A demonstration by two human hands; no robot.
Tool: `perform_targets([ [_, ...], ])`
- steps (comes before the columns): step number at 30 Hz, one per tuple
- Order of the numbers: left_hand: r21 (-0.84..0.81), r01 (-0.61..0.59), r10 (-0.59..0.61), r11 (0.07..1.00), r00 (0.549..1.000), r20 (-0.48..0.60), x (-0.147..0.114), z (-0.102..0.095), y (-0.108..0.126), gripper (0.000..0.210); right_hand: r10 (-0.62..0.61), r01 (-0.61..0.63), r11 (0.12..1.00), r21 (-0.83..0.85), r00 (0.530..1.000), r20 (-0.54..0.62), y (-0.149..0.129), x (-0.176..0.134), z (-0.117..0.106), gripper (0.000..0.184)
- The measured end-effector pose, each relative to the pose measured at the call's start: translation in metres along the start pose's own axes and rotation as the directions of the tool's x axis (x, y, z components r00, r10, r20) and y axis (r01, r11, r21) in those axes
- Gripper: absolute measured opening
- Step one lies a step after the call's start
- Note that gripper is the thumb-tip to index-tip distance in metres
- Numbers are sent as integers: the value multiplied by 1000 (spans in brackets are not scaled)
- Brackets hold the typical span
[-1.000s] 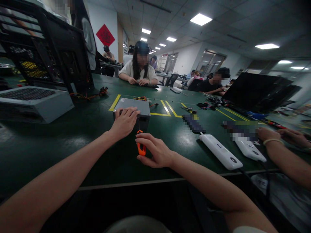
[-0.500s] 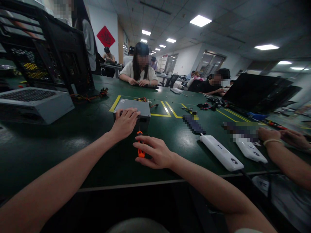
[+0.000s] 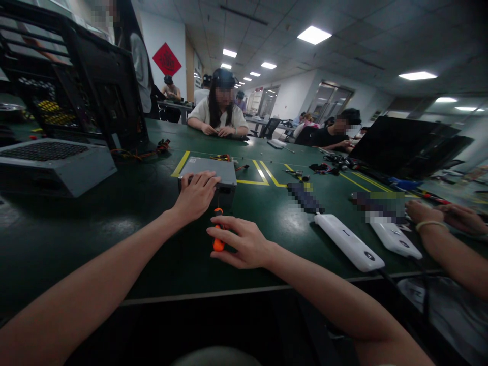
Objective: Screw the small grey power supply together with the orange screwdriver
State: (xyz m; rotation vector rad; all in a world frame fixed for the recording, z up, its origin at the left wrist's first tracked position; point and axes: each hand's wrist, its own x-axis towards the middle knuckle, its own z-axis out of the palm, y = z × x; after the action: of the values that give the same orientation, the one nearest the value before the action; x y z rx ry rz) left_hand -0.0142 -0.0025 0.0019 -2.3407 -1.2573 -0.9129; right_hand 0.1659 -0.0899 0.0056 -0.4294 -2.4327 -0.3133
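A grey metal computer power supply unit (image 3: 224, 170) rests on the green table, its dark socket side facing me. My left hand (image 3: 198, 192) is closed over its top front edge, fingers lying across the top; the thumb is hard to make out. Between the thumb and fingers of my right hand (image 3: 242, 241) is a screwdriver (image 3: 218, 244) with an orange and black handle. Its thin shaft points at the front side of the unit. The tip is too small to tell whether it touches a screw. Coloured cables (image 3: 224, 157) lie behind the unit.
Left stand another power supply (image 3: 57, 162) and an open black computer case (image 3: 84, 81). Two white power banks (image 3: 348, 244) with cables lie right, near a co-worker's hands (image 3: 425, 211). Yellow tape (image 3: 251, 181) marks the table. Across it sits a person (image 3: 219, 109).
The screwdriver handle has turned a little in my right hand, whose fingers have shifted slightly. My left hand and the power supply unit stay in place.
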Motion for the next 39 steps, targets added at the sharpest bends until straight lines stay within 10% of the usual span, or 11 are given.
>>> perform_targets([
  [39,-3,7,-7,1000,1000,10,0,-1,1,32,11,-11,1000,11,1000,-20,1,1,0,39],
])
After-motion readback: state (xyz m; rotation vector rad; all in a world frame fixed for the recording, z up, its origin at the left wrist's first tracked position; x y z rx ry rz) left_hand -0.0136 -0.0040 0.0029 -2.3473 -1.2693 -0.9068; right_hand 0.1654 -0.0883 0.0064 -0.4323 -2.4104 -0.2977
